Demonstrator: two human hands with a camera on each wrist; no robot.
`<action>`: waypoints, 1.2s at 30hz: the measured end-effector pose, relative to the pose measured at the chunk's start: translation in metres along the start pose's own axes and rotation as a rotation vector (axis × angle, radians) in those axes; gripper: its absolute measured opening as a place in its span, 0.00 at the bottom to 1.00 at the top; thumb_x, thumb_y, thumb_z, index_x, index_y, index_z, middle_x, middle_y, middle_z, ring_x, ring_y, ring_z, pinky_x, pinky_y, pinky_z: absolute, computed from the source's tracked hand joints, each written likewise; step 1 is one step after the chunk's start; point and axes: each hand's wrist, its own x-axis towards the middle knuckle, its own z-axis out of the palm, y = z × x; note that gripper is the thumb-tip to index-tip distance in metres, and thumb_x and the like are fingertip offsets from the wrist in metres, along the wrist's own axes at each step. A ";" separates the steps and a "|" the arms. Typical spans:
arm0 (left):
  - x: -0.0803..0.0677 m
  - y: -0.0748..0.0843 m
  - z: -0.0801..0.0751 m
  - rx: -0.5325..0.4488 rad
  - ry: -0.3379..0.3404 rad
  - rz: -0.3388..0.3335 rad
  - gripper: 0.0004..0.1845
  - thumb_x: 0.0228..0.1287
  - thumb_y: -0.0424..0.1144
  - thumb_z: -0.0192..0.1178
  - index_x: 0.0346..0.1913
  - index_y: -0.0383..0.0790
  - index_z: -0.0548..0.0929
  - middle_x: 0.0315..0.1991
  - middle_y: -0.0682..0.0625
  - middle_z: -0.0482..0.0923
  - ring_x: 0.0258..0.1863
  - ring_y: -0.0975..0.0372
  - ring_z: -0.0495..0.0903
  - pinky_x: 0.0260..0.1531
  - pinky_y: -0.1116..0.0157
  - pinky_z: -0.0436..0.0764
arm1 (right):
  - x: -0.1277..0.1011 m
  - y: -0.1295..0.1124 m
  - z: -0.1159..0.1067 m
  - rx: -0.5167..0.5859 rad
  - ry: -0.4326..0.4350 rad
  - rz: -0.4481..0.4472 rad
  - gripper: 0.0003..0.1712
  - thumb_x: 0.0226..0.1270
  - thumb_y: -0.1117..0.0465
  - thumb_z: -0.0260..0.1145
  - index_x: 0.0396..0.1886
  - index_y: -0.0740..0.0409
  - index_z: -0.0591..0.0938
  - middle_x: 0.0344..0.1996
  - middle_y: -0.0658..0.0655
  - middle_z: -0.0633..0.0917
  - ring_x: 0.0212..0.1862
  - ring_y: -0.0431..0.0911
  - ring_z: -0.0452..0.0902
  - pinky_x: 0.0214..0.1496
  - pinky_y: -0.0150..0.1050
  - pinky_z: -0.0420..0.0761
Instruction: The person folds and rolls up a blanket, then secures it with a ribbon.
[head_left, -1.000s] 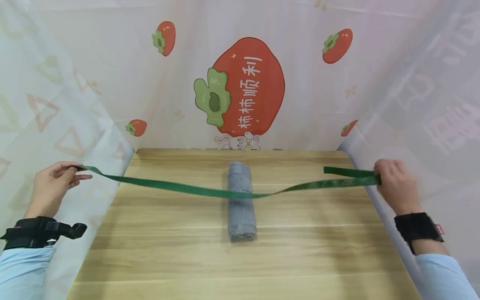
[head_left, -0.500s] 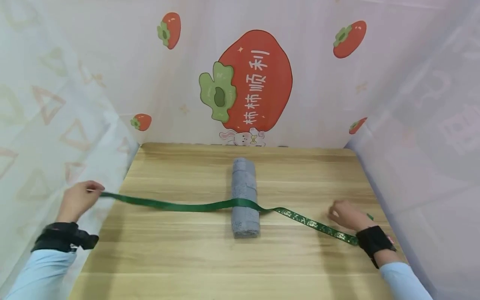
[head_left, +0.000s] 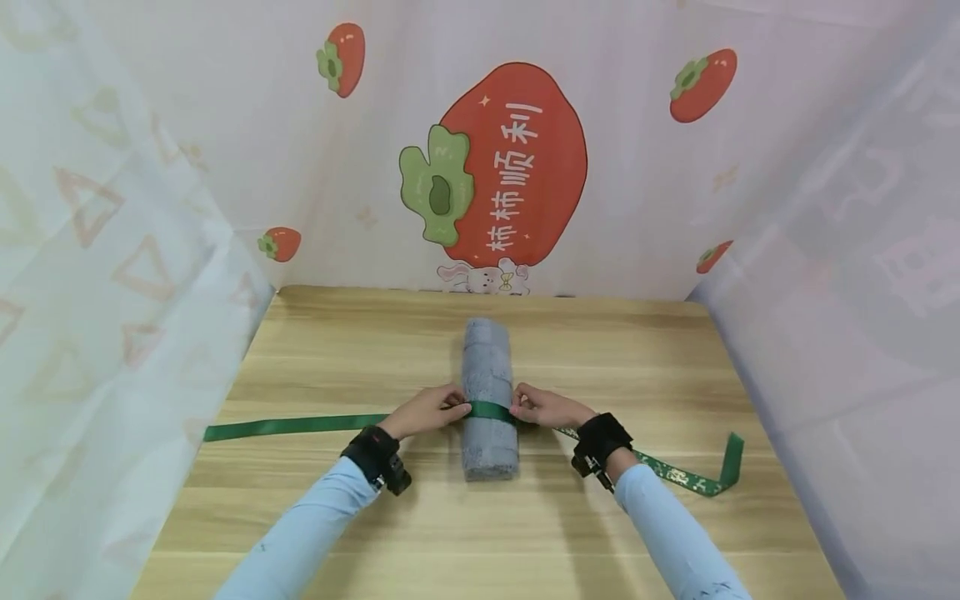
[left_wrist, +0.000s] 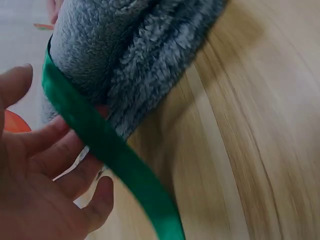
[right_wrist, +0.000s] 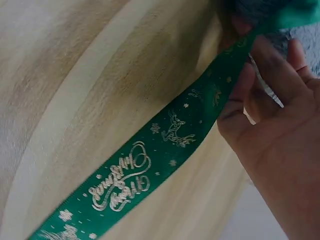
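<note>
A rolled grey fluffy towel (head_left: 487, 450) lies lengthwise in the middle of the wooden table. Across its top runs a green ribbon (head_left: 491, 410), whose gold print shows in the right wrist view. My left hand (head_left: 429, 411) is at the towel's left side. In the left wrist view its fingers reach behind the ribbon (left_wrist: 100, 135) against the towel (left_wrist: 95, 45), with the thumb held apart. On the opposite side, my right hand (head_left: 551, 408) has its fingertips at the towel's edge. The ribbon (right_wrist: 170, 130) passes over its fingers, while the thumb stands away from them.
The ribbon's left tail stretches to the left edge of the wooden table (head_left: 420, 533). Its right tail lies slanting toward the front and folds up at the end. A fabric backdrop (head_left: 615, 208) with printed red persimmons encloses the table at the back and sides.
The ribbon was held stretched in the air above the towel, then came down over it. Both hands have let go of its ends and moved inward to the towel's sides.
</note>
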 end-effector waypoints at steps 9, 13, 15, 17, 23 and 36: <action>0.006 0.011 -0.023 -0.129 -0.081 0.103 0.12 0.75 0.36 0.55 0.35 0.34 0.84 0.25 0.38 0.78 0.22 0.56 0.75 0.25 0.70 0.70 | -0.025 0.007 -0.032 0.132 -0.096 -0.090 0.16 0.76 0.62 0.59 0.39 0.76 0.79 0.25 0.53 0.75 0.27 0.42 0.66 0.35 0.35 0.71; -0.001 0.026 -0.044 -0.104 -0.062 0.092 0.11 0.74 0.37 0.57 0.33 0.38 0.84 0.20 0.50 0.75 0.21 0.54 0.73 0.24 0.70 0.69 | -0.047 -0.008 -0.050 0.118 -0.117 -0.090 0.14 0.73 0.61 0.62 0.34 0.71 0.78 0.24 0.48 0.75 0.26 0.39 0.65 0.35 0.33 0.68; -0.006 0.035 -0.054 -0.094 -0.068 0.083 0.10 0.73 0.38 0.58 0.33 0.40 0.84 0.20 0.53 0.74 0.21 0.58 0.72 0.25 0.70 0.69 | -0.057 -0.014 -0.055 0.115 -0.158 -0.089 0.12 0.73 0.61 0.63 0.34 0.67 0.78 0.23 0.51 0.77 0.25 0.38 0.67 0.35 0.32 0.69; -0.010 0.043 -0.064 -0.085 -0.075 0.082 0.09 0.73 0.38 0.59 0.33 0.42 0.84 0.20 0.54 0.73 0.21 0.62 0.72 0.25 0.69 0.70 | -0.067 -0.020 -0.059 0.118 -0.197 -0.088 0.10 0.73 0.61 0.63 0.34 0.66 0.79 0.21 0.60 0.79 0.24 0.38 0.71 0.35 0.32 0.71; -0.023 0.053 -0.094 -0.052 -0.083 0.096 0.09 0.73 0.38 0.59 0.33 0.41 0.83 0.22 0.49 0.74 0.23 0.56 0.74 0.26 0.68 0.74 | -0.094 -0.025 -0.081 0.063 -0.166 -0.134 0.11 0.74 0.62 0.60 0.33 0.61 0.86 0.20 0.72 0.82 0.19 0.45 0.77 0.30 0.28 0.71; -0.068 0.026 -0.150 0.023 -0.080 0.022 0.11 0.74 0.41 0.57 0.33 0.41 0.81 0.22 0.50 0.72 0.21 0.59 0.71 0.27 0.67 0.72 | -0.177 -0.009 -0.137 0.061 0.042 -0.124 0.17 0.78 0.64 0.54 0.30 0.71 0.81 0.18 0.67 0.75 0.19 0.40 0.72 0.32 0.37 0.79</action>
